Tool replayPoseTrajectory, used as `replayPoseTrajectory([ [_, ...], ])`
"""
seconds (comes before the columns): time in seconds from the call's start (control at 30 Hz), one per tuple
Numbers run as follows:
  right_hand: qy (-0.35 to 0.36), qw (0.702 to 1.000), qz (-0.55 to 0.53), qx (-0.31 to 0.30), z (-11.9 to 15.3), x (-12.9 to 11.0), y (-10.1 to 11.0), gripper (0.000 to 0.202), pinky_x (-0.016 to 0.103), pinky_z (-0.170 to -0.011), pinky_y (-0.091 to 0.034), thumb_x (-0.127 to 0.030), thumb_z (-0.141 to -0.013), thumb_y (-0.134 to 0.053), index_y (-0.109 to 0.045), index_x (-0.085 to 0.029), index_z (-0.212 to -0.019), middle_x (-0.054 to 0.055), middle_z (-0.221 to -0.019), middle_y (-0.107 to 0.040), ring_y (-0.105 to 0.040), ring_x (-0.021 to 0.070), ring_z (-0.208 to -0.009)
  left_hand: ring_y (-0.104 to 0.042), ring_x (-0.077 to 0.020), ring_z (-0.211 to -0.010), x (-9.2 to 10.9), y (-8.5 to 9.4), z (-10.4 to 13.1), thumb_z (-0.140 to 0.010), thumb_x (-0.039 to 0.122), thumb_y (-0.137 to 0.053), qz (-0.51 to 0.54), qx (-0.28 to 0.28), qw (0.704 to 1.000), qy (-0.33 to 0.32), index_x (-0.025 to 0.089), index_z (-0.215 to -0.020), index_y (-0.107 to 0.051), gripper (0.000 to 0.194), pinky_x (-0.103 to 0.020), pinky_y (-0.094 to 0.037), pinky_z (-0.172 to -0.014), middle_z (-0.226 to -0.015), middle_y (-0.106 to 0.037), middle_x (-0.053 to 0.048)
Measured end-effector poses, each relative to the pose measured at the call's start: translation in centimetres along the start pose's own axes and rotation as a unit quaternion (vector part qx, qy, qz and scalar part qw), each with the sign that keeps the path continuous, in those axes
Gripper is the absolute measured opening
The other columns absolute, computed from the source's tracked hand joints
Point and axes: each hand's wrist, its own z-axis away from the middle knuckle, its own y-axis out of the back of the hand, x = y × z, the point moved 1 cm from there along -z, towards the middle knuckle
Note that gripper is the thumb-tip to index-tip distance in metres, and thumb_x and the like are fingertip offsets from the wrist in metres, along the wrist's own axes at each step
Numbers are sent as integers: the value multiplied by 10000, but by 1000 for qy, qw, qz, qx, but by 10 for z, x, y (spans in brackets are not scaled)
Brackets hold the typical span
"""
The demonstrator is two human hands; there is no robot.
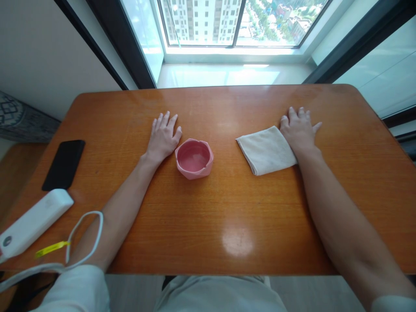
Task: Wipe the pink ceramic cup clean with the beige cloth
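Observation:
My left hand (164, 136) lies flat on the wooden table with its fingers stretched forward, holding nothing. Just right of it stands a pink faceted bowl (194, 174), like an ashtray, with small notches in its rim; its inside looks bare. Farther right, a folded off-white cloth (266, 151) rests on the tabletop. Beyond the cloth's right corner, my right hand (299, 129) is palm down with fingers spread, and its wrist lies close along the cloth's edge. Whether the wrist touches the cloth I cannot tell.
On the table's left side lie a black phone (63, 164) and a white elongated device (35, 223). A white cable (101, 227) with a yellow tag (52, 248) loops over my left forearm. The wooden table (211, 225) reaches to a window (234, 26) at the back.

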Motion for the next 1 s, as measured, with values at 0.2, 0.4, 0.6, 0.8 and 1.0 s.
replayPoseTrajectory([
  [0.2, 102, 994, 16, -31, 27, -47, -13, 691, 903, -1363, -125, -399, -1172, -296, -426, -133, -1797, 266, -1919, -305, -252, 470, -1816, -290, -405, -1813, 0, -1, 0, -1109, 473, -402, 5, 5, 1000, 0, 132, -1765, -494, 745, -600, -193, -1503, -1909, -356, -170],
  [0.4, 181, 981, 46, -59, 53, -82, -22, 699, 905, -1373, -172, -424, -1172, -278, -410, -155, -1804, 247, -1920, -323, -278, 452, -1815, -287, -394, -1815, -1, -1, 0, -1112, 477, -415, 14, 6, 1000, -2, 151, -1765, -494, 734, -601, -186, -1503, -1912, -353, -161],
  [0.6, 182, 981, 46, -59, 53, -83, -20, 703, 899, -1376, -190, -435, -1166, -273, -420, -169, -1800, 231, -1918, -338, -289, 439, -1814, -272, -400, -1819, 3, 3, 1, -1114, 465, -402, 9, -4, 1000, 4, 119, -1770, -481, 746, -585, -174, -1507, -1912, -346, -179],
  [0.8, 192, 980, 4, -49, 51, -80, -23, 680, 939, -1350, -162, -436, -1153, -320, -468, -211, -1777, 220, -1908, -367, -314, 471, -1797, -284, -399, -1816, 2, 3, 2, -1112, 474, -402, 13, 3, 1000, -1, 138, -1761, -496, 737, -602, -189, -1503, -1910, -353, -172],
  [1.0, 192, 980, 0, -44, 50, -79, -24, 675, 941, -1348, -160, -439, -1150, -334, -477, -223, -1773, 212, -1905, -379, -325, 476, -1790, -282, -395, -1817, 0, 1, 0, -1108, 486, -400, 15, 3, 1000, -1, 146, -1764, -493, 744, -599, -184, -1505, -1913, -349, -162],
])
